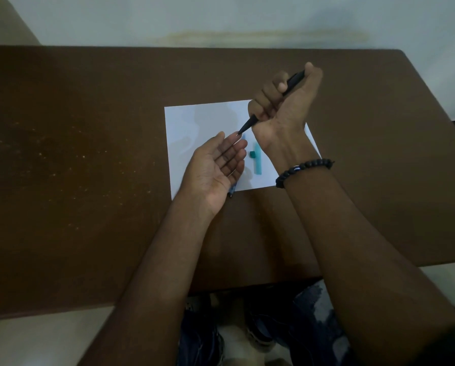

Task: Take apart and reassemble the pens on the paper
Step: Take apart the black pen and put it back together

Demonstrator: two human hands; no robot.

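**Ana:** Head view first: where is the pen being worked on?

**Ben:** The black pen (271, 101) is in the right hand (284, 107), which is closed in a fist around its barrel. It slants down to the left, the tip sticking out below the fist and the back end showing up by the thumb.

**Ana:** And the tip?

**Ben:** It points at the fingertips of the left hand (216, 167), very near them; I cannot tell whether it touches. That hand is spread flat, palm up, gripping nothing.

**Ana:** What lies under them?

**Ben:** A white sheet of paper (194, 122) on the brown table (76, 154). On the paper, between the two wrists, lies a teal pen piece (257, 162), a short tube with a darker small cap (252, 154) just beside it. A blue pen (231, 191) lies partly hidden under the left hand, one end showing at the paper's near edge and another bit by the fingertips.

**Ana:** Any containers?

**Ben:** I see no tray or box; the loose parts sit straight on the sheet.

**Ana:** Anything else?

**Ben:** A dark beaded bracelet (304, 170) circles the right wrist.
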